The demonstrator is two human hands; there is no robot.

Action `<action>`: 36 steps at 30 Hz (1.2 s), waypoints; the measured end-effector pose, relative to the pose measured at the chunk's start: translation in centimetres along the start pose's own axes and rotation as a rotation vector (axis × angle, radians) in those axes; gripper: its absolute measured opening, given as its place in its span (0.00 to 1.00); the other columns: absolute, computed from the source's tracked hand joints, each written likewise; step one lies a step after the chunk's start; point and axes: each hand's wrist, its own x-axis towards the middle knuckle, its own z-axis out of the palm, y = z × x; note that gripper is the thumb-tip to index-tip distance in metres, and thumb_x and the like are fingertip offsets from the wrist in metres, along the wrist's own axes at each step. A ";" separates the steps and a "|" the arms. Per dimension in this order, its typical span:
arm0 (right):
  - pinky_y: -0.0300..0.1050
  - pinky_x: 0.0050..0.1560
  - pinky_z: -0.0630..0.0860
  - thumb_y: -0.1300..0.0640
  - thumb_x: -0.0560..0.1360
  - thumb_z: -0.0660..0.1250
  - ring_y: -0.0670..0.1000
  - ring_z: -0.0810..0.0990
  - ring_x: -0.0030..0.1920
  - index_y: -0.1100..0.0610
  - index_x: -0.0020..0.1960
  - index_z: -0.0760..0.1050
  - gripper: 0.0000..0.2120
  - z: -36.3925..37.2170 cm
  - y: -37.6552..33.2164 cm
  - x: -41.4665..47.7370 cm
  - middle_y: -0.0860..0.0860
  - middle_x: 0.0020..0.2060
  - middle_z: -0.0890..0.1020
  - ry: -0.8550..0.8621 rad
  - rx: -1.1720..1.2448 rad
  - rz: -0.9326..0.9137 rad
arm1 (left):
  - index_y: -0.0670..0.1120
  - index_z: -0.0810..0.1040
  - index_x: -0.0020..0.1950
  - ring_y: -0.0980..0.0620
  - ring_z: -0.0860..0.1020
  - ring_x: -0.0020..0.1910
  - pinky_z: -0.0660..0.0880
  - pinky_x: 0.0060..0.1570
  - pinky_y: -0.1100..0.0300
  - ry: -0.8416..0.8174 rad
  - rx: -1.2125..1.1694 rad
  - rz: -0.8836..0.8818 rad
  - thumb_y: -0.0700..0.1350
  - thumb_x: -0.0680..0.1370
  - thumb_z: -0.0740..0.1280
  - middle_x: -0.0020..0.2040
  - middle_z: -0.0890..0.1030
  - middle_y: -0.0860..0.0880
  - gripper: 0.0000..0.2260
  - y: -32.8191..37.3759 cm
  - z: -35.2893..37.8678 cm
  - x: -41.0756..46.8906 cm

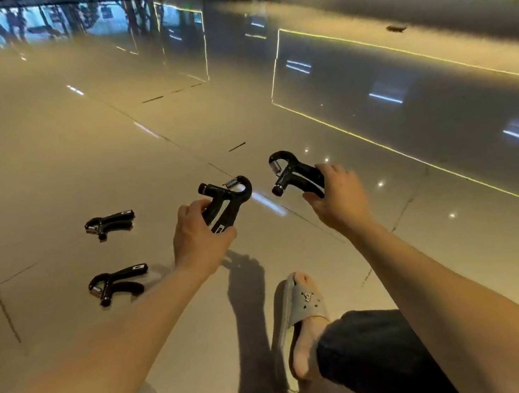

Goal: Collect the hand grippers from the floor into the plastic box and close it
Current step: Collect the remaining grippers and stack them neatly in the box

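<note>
One gripper [226,204] is clasped in the left hand [196,241], a second gripper [294,173] in the right hand [339,199]. Two more grippers [110,223] are seen on the floor [48,158]

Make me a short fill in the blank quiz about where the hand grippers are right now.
1. The left hand and right hand hold ____ gripper each: the left gripper and the right gripper.
2. The far gripper and near gripper lie on the ____, left of the left hand.
3. In all, ____ grippers are in view.
Missing words: one; floor; four.
</note>
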 end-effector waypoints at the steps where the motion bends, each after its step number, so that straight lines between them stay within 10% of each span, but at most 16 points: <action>1: 0.52 0.55 0.77 0.47 0.75 0.73 0.55 0.75 0.56 0.52 0.69 0.71 0.26 -2.3 0.6 -1.3 0.51 0.59 0.78 0.031 -0.005 0.019 | 0.49 0.72 0.68 0.50 0.76 0.52 0.76 0.54 0.53 -0.014 -0.004 0.039 0.51 0.68 0.77 0.57 0.70 0.51 0.31 1.8 -0.2 -1.0; 17: 0.48 0.53 0.72 0.52 0.74 0.75 0.57 0.75 0.57 0.53 0.70 0.71 0.27 -31.2 7.0 -26.4 0.52 0.60 0.77 0.378 -0.120 0.230 | 0.51 0.72 0.68 0.52 0.74 0.50 0.70 0.47 0.59 -0.208 -0.071 0.636 0.49 0.66 0.78 0.55 0.69 0.54 0.32 23.2 -1.6 -19.9; 36: 0.51 0.58 0.77 0.50 0.73 0.77 0.53 0.78 0.57 0.51 0.70 0.72 0.28 -42.8 22.7 -53.0 0.49 0.59 0.79 0.362 -0.199 0.738 | 0.48 0.74 0.67 0.48 0.75 0.56 0.72 0.53 0.56 -0.709 -0.079 0.993 0.47 0.67 0.78 0.59 0.73 0.49 0.30 38.4 13.2 -39.1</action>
